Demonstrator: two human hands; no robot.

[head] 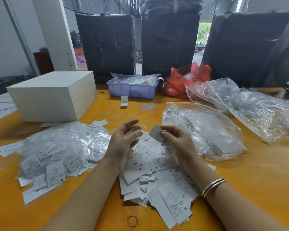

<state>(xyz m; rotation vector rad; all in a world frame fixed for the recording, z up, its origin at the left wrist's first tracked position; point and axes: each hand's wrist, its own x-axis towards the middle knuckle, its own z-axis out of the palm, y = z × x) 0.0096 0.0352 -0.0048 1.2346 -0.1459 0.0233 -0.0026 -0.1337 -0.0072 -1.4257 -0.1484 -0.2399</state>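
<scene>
1. Rubber band (132,221) lies flat on the orange table (257,180) at the near edge, between the two forearms.
2. Loose labels (158,175), white paper slips printed with sizes (S, M, XL), sit heaped in front of the person and run under both wrists.
3. Right hand (178,140) is raised over that heap, with two thin bangles (213,187) on the forearm. Its thumb and fingers pinch one label (156,132) by the lower end; the slip stands tilted, clear of the pile.
4. Left hand (123,139) is level with the right and just beside it, the two apart. Its palm is turned inward and its fingers are stretched out and loose, gripping nothing.
5. Bagged labels (57,150), slips in small clear sleeves, form a second heap to the left, touching the loose one at its edge.
6. White box (53,95) sits at the far left, behind the bagged heap.
7. Clear bag (202,129) with black print lies crumpled just right of the right hand; more clear plastic (257,110) is spread beyond it.
8. Purple tray (132,90) at far centre holds packets in plastic, with a red bag (187,79) beside it on the right.
9. One folded slip (124,101) stands alone in front of the tray.
10. Dark wrapped bales (107,44) stand along the far edge.
</scene>
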